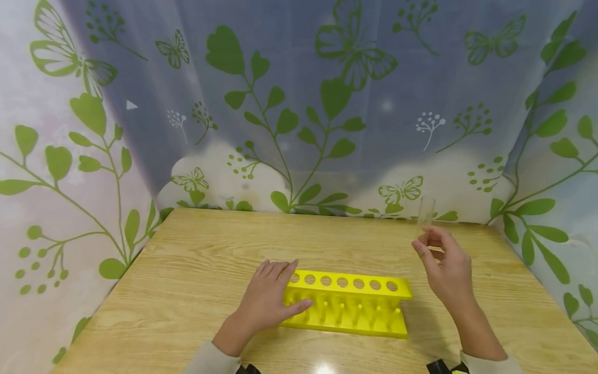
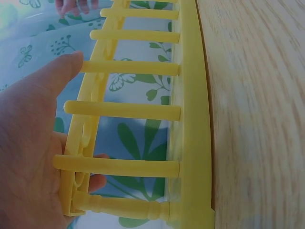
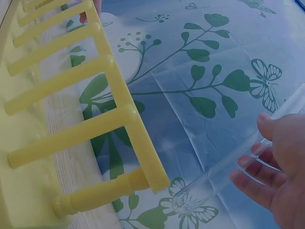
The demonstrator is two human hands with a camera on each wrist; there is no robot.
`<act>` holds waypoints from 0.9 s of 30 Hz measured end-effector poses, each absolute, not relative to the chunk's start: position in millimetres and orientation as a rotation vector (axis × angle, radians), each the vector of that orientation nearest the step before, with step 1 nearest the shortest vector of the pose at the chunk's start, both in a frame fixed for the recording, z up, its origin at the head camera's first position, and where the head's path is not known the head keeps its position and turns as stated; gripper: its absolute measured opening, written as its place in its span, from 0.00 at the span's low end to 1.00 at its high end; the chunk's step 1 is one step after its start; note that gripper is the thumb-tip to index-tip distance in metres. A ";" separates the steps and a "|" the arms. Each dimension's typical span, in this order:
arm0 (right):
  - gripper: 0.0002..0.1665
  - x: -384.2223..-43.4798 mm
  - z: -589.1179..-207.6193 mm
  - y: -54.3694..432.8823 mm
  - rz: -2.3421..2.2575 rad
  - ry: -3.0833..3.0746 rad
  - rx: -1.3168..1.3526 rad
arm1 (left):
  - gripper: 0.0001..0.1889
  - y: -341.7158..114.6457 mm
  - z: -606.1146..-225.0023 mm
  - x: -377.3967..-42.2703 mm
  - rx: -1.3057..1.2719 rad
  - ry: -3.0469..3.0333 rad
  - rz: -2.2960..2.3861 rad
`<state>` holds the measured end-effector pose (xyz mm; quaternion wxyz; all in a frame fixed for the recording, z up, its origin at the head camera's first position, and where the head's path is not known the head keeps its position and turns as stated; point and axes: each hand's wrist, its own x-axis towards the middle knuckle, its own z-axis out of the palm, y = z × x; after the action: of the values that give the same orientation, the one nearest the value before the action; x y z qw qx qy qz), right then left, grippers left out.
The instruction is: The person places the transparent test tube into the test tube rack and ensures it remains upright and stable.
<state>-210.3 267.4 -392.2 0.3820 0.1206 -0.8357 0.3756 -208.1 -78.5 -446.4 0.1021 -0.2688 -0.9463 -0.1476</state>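
Note:
A yellow test tube rack [image 1: 348, 322] stands upright on the wooden table, with a row of round holes along its top and pegs below. My left hand [image 1: 268, 293] holds its left end, the thumb in front and the other fingers behind; in the left wrist view this hand [image 2: 33, 124] wraps around the rack's holed top plate. To the right of the rack and above the table, my right hand [image 1: 446, 265] pinches a clear test tube [image 1: 426, 210]. In the right wrist view the tube [image 3: 209, 183] slants, its rounded end close to the rack's [image 3: 147, 157] near corner.
The light wood table [image 1: 210, 239] runs back to a hanging cloth [image 1: 299, 171] printed with green leaves and butterflies. More of this patterned cloth closes in the left and right sides. Bare tabletop surrounds the rack.

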 end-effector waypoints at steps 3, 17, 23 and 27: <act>0.19 -209.4 -389.9 265.8 0.961 -2.113 0.337 | 0.46 -78.2 -447.0 -208.4 -0.793 -2.782 -0.434; 0.24 -204.0 -387.3 260.7 1.033 -2.051 0.376 | 0.45 -78.5 -445.4 -207.6 -0.796 -2.798 -0.470; 0.25 -204.2 -386.1 260.8 1.078 -2.005 0.429 | 0.45 -78.8 -444.7 -207.7 -0.793 -2.803 -0.464; 0.23 -204.2 -383.0 259.6 1.083 -1.988 0.468 | 0.46 -79.1 -444.5 -208.8 -0.793 -2.789 -0.458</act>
<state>-204.2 259.6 -383.0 0.4033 0.1852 -0.7870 0.4286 -208.8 -79.1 -444.5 0.1031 -0.2686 -0.9451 -0.1552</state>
